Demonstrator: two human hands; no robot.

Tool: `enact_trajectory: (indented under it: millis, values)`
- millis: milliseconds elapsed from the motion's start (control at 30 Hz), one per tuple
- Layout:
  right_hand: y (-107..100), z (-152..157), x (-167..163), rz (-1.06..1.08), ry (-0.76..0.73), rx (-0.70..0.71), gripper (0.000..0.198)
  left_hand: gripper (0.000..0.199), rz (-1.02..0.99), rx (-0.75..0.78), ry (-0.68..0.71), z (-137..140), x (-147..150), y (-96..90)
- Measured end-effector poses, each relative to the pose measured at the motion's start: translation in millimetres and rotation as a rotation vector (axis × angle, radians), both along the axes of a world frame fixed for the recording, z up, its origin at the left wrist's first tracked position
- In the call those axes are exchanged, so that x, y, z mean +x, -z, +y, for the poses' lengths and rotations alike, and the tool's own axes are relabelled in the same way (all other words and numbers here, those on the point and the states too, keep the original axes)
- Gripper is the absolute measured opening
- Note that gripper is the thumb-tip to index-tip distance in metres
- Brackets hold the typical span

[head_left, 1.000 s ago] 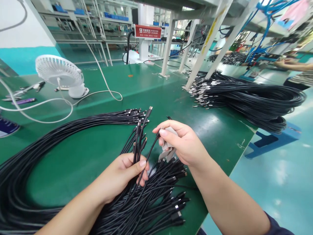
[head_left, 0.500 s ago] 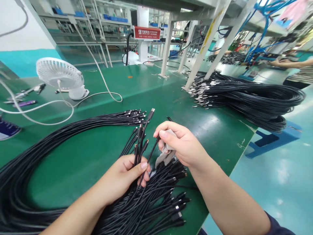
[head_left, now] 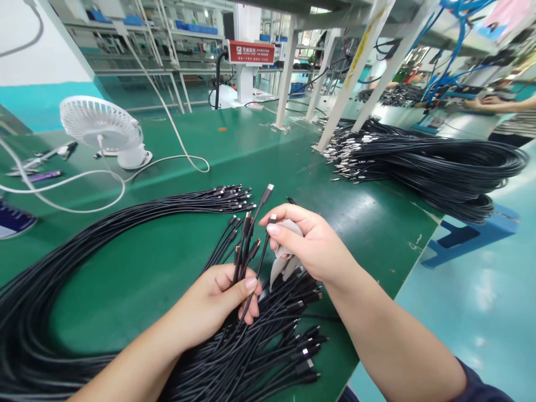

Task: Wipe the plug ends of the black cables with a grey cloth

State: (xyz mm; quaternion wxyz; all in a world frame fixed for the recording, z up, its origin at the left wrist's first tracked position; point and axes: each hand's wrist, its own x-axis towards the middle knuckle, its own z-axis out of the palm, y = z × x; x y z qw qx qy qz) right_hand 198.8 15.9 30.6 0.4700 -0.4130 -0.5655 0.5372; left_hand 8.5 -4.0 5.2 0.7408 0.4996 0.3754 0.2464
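Observation:
My left hand [head_left: 228, 296] is closed around several black cables [head_left: 247, 245], their connector ends pointing up above the thumb. One cable's metal-tipped plug [head_left: 268, 192] stands higher than the others. Between thumb and fingers, my right hand [head_left: 299, 240] pinches another cable's connector [head_left: 272, 220], and a grey cloth [head_left: 282, 268] is bunched in the same hand. Below both hands lies a thick pile of black cables [head_left: 251, 346], plugs toward the right. A curved bundle of cables [head_left: 138, 215] loops round on the left, its connector ends lying just beyond my left hand.
A small white fan [head_left: 100, 128] with a white cord stands at the back left of the green table [head_left: 167, 139]. White posts [head_left: 349, 78] rise at the back right beside a large coiled cable bundle [head_left: 439, 156]. A blue stool [head_left: 473, 234] stands past the table edge. Another person's hand [head_left: 486, 103] is far right.
The connector in my right hand now shows above the fingertips, where it was covered by the cloth and fingers. Both hands have shifted very slightly; the left keeps its cables.

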Motion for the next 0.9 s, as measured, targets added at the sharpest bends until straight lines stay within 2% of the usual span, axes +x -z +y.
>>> enact_trajectory:
  millis: [267, 433, 633, 900]
  values:
    - [-7.9, 1.1, 5.5, -0.127, 0.118, 0.149, 0.018, 0.041, -0.041, -0.047, 0.026, -1.5, -2.1, 1.7]
    - [-11.5, 4.8, 20.0, -0.163, 0.063, 0.175, 0.020, 0.040, -0.062, -0.077, 0.054, -2.8, -2.4, -0.1]
    - [-13.1, 5.8, 27.8, -0.355, 0.103, 0.267, 0.017, 0.041, -0.039, -0.068, 0.047, -2.4, -1.7, 0.7]
    - [-8.3, 13.2, 35.0, -0.522, 0.066, 0.347, 0.014, 0.043, 0.026, -0.026, 0.036, -2.6, 0.0, 2.7]
